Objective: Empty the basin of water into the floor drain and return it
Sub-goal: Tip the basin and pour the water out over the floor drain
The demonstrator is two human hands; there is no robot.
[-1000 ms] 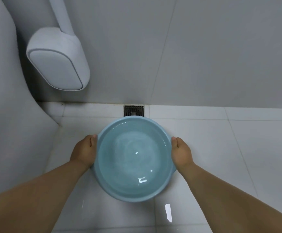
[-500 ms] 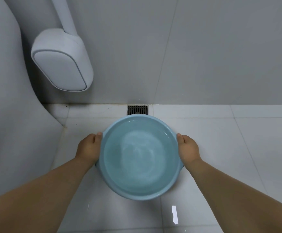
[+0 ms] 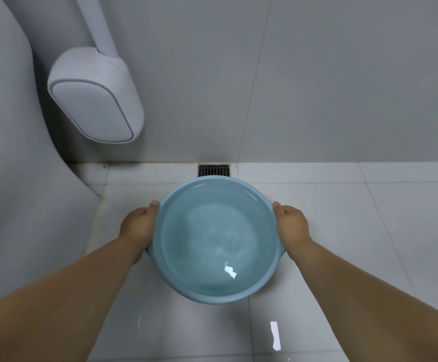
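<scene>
A round light-blue basin holding water is held level above the white tiled floor. My left hand grips its left rim, thumb on the edge. My right hand grips the right rim the same way. The square metal floor drain lies at the foot of the grey wall, just beyond the basin's far edge, and the rim covers its near part.
A white wall-mounted fixture on a sloping pipe hangs at the upper left. A large grey rounded body fills the left side. Grey wall panels stand ahead; white floor tiles stretch to the right.
The basin and both hands have shifted a little forward, toward the drain, and the view has moved in with them. The grips on the rim are unchanged.
</scene>
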